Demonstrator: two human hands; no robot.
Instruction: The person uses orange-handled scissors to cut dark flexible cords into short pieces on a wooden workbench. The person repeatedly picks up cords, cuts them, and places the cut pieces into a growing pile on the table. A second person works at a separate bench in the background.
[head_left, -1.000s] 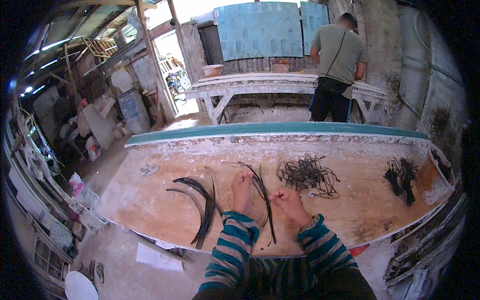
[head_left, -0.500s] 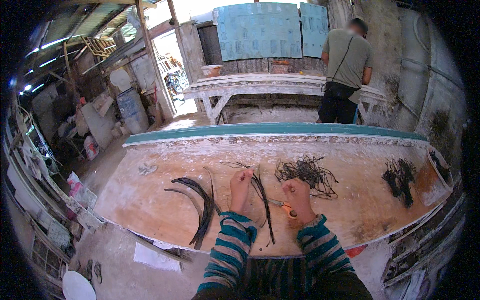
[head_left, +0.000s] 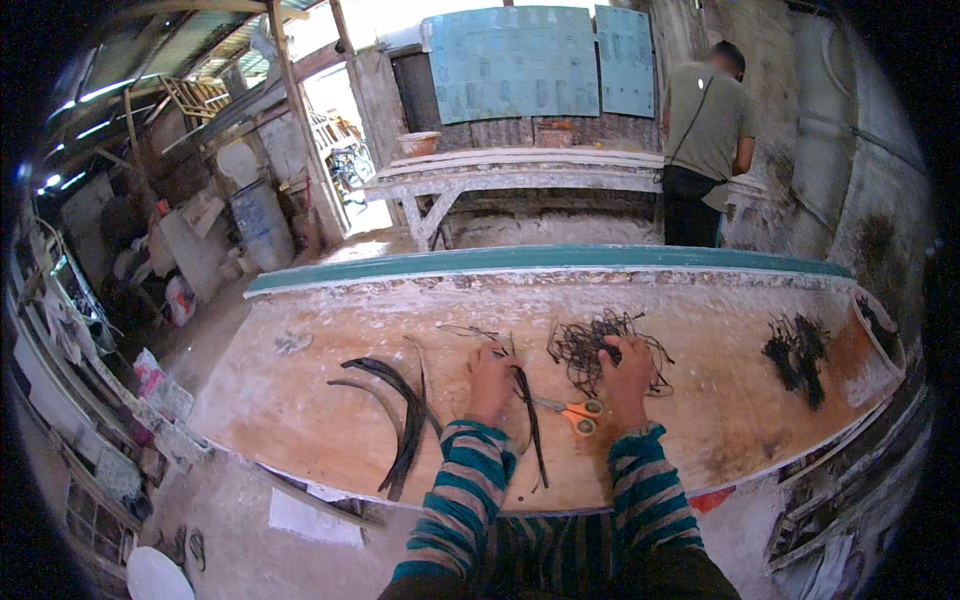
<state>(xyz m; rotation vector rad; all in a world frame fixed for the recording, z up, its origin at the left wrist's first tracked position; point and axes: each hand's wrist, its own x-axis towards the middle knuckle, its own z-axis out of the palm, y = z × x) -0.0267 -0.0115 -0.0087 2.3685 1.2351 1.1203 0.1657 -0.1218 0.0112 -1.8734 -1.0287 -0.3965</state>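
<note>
My left hand (head_left: pixel 491 381) is closed at the upper end of a narrow bundle of black strips (head_left: pixel 531 425), which trails toward the near table edge. Fingers apart, my right hand (head_left: pixel 627 380) reaches down onto a tangled pile of knotted black cords (head_left: pixel 578 352); its fingertips are partly lost among them. Between the hands lies a pair of orange-handled scissors (head_left: pixel 580 417), blades pointing left. Left of my left hand rests a thicker, curved bundle of black strips (head_left: pixel 408 425). A thin dark cord (head_left: pixel 463 329) lies just beyond that hand.
On the right of the wooden table (head_left: pixel 290 400) are another black cord bunch (head_left: pixel 797 355) and a tipped, dusty container (head_left: pixel 875 365). A teal-edged board (head_left: pixel 550 258) runs along the far side. Beyond it, a person (head_left: pixel 708 130) stands at a whitish bench (head_left: pixel 520 175).
My right hand has moved up and right from beside the scissors onto the cord pile, its fingers spreading. My left hand has lowered onto the narrow strip bundle. The person behind has shifted right.
</note>
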